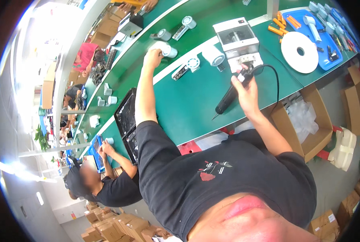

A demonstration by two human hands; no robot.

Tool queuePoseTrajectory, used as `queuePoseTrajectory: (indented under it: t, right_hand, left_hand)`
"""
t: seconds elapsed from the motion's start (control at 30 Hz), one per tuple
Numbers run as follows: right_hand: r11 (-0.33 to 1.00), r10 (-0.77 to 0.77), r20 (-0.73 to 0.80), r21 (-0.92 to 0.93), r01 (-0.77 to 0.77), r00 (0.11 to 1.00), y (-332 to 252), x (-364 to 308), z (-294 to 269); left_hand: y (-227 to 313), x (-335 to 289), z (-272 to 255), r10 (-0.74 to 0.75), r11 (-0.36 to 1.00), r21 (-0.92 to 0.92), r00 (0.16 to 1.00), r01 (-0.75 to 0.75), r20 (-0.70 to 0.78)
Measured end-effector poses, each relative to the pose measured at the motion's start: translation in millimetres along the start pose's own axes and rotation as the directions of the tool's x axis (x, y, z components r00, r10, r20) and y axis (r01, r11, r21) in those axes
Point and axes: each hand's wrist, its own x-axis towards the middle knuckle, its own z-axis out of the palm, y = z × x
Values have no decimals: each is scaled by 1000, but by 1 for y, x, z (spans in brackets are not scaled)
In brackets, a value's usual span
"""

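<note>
My right hand (248, 94) is wrapped around a black electric screwdriver (227, 99), whose thin bit points down and left over the table. Far out to the left, my left hand (152, 58) has its fingers closed at the near side of a light-blue round-headed housing (171, 51); its fingertips are partly hidden. More such pieces lie around it: an opened housing with a dark strip in its handle (185, 28), another housing (163, 34), a third one (192, 63) and a wider pale-blue head (213, 55).
A white screw feeder (236, 38) stands beyond my right hand. Right of it lie a white reel (300, 52), orange parts (276, 30) and a blue tray (334, 56) of parts. An open carton (323, 121) stands below the table. A co-worker (111, 187) works beside a black tray (126, 117).
</note>
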Motion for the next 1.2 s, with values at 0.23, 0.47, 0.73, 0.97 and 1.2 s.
queuePoseTrajectory:
  t: [0.23, 0.47, 0.73, 0.97, 1.2]
  right_hand:
    - [1000, 22, 35, 20, -22, 999, -6, 2, -2]
    - [999, -11, -40, 49, 13, 999, -8, 3, 4]
    - [996, -77, -47, -57, 75, 996, 0, 8, -3]
    - [984, -147, 25, -96, 149, 989, 6, 8, -7]
    - [998, -61, 137, -2, 62, 989, -21, -8, -11]
  left_hand:
    - [-3, 6, 26, 42, 999, 2, 983, -42, -181]
    - [-5, 29, 21, -3, 992, 128, 1000, 2, 7]
    - [76, -30, -98, -436, 897, -108, 898, 428, -56]
    - [201, -170, -79, -402, 856, -337, 915, 391, 39]
    - [272, -202, -26, -403, 876, -250, 911, 413, 90]
